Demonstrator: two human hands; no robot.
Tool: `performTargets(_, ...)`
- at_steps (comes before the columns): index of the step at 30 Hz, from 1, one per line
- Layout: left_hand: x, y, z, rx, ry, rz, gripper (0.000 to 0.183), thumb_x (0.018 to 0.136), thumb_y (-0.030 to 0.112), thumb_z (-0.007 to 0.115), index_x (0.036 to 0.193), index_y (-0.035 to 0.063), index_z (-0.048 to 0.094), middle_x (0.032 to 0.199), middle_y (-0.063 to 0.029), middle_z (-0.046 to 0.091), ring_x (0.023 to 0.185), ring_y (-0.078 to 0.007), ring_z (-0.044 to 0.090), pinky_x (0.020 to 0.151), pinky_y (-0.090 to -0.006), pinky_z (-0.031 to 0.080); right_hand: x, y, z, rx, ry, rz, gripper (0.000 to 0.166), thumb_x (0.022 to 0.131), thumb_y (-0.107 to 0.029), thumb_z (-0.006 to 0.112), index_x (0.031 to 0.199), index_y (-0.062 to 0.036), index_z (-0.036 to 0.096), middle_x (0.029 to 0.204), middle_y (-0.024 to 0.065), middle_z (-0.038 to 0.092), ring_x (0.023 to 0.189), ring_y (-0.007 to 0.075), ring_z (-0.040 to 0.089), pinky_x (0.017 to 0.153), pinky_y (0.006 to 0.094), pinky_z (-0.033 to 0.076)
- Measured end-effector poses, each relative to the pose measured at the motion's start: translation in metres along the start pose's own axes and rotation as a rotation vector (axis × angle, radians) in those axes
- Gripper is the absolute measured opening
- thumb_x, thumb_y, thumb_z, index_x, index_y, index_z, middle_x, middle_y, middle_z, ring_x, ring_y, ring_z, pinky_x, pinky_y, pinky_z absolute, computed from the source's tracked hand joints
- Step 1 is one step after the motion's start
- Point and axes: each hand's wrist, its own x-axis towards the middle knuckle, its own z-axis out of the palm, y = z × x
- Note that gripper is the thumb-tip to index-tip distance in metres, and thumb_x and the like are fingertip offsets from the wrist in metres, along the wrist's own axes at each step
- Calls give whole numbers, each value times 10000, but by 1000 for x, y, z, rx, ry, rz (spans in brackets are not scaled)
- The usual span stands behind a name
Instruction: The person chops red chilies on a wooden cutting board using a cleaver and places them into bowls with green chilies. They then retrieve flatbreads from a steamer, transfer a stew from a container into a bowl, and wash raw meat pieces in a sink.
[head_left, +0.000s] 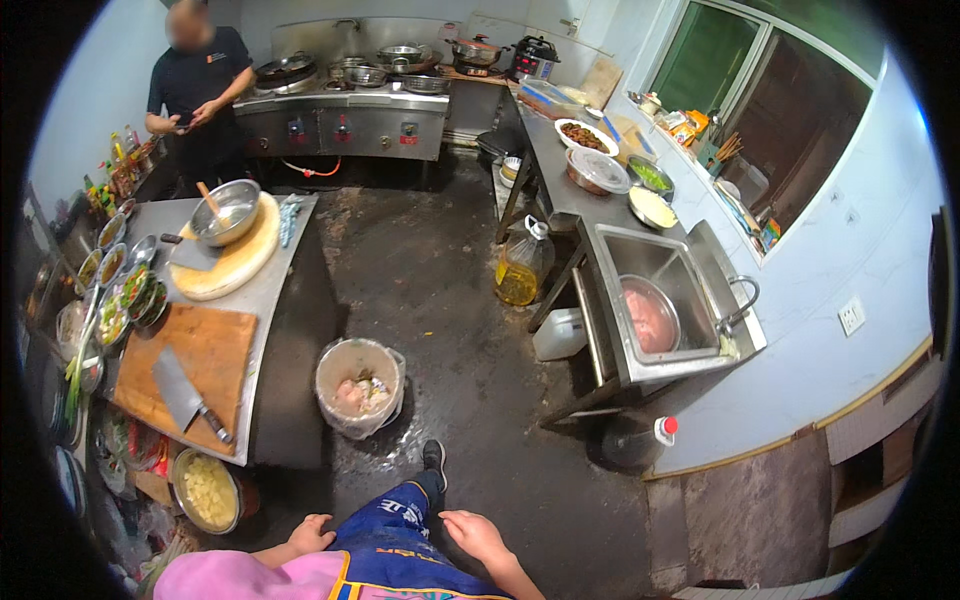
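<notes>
My left hand (311, 534) hangs beside the blue apron (390, 517), empty, with the thumb away from the fingers. On the other side of the apron, my right hand (472, 534) is also empty, its fingers loosely bent. A metal pot of peeled, pale yellow chunks (208, 491) stands on the floor ahead of my left hand. In front of my feet is a lined waste bucket (360, 427) with scraps inside. On the left counter, a cleaver (180, 390) lies across a rectangular wooden cutting board (217, 330).
A co-worker (199, 90) stands by the stove (345, 124). A round chopping board (255, 255) bears a metal bowl (229, 214) and a second cleaver (196, 255). Right are a sink (694, 300) with a basin of pinkish contents, an oil jug (521, 270) and a dark bottle (637, 448).
</notes>
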Motion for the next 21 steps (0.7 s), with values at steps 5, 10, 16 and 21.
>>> performTargets(5,147,64,-1,89,31,179,448,743,274,602,1127,56,523,1107,-194,525,993,-312,531,872,-355,428,92,71,-76,-16,13,60,203,820,-165,530,978,-60,603,922,131,617,842,298,592,716,364,478)
performTargets(10,304,114,-11,83,186,492,415,762,227,601,1117,32,512,1022,-188,550,850,-298,584,764,-365,470,187,114,-171,-17,8,72,201,814,-158,537,971,-55,607,910,132,617,828,295,590,704,363,475)
performTargets(16,379,304,-125,37,109,433,415,763,207,593,1125,25,508,1006,-188,554,815,-268,606,759,-354,468,286,181,-254,30,353,166,180,783,-88,578,950,-30,607,886,123,623,782,242,613,679,299,484)
performTargets(21,493,337,-155,-120,65,368,451,758,213,595,1154,29,484,1022,-201,546,836,-271,604,796,-357,458,400,269,-309,220,449,270,205,807,-42,549,1007,-4,571,873,74,624,729,122,605,638,235,473)
